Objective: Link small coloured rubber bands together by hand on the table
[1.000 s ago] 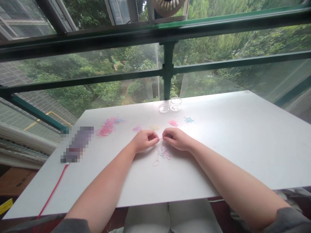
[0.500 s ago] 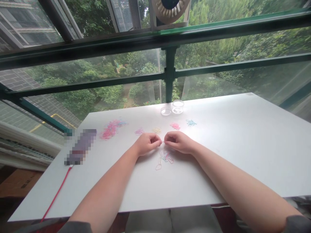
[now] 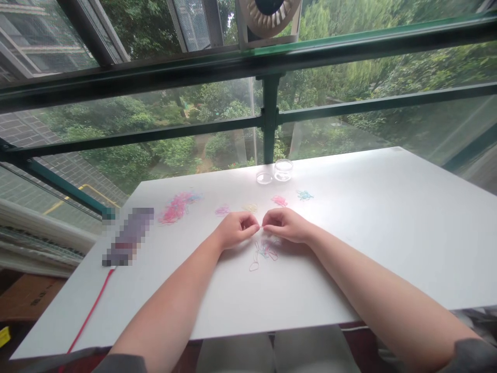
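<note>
— What is the person wearing on the arms?

— Dark grey fabric sleeves, pushed far up. One sleeve [image 3: 120, 363] shows at the bottom left edge and the other [image 3: 471, 357] at the bottom right corner, each only as a soft, rounded fold of cloth. Below them both forearms are bare down to the left hand [image 3: 235, 229] and the right hand [image 3: 285, 225].

— Any rings, watch or bracelet?

— I can make out nothing on the wrists or fingers.

— And the legs?

— Light grey trousers [image 3: 272, 355], smooth and plain, with a seam-like gap between the two knees.
</note>
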{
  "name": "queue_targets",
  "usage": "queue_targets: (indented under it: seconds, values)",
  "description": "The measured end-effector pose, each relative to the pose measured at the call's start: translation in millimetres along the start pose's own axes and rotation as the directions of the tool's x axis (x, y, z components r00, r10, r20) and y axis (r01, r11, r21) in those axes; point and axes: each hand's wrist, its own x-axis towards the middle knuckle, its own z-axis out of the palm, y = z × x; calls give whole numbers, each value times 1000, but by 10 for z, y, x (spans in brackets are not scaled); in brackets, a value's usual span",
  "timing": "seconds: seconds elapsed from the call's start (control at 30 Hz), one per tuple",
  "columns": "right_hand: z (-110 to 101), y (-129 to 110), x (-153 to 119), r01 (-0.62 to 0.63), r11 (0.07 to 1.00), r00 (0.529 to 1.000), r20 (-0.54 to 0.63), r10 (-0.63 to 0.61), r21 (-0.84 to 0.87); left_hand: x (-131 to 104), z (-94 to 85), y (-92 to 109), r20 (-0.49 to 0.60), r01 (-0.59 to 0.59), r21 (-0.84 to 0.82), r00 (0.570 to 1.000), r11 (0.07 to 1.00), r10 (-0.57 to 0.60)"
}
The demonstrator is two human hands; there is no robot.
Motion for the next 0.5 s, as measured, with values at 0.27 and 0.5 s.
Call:
queue_targets:
  seconds: [0.27, 0.5]
  values:
    - [15, 41, 17, -20, 998, 999, -31, 22, 65, 15, 4, 15, -6, 1, -3, 1000, 1000, -1]
    - [18, 28, 8, 9, 997, 1000, -26, -7, 82, 8, 7, 31, 7, -1, -42, 1000, 999, 1]
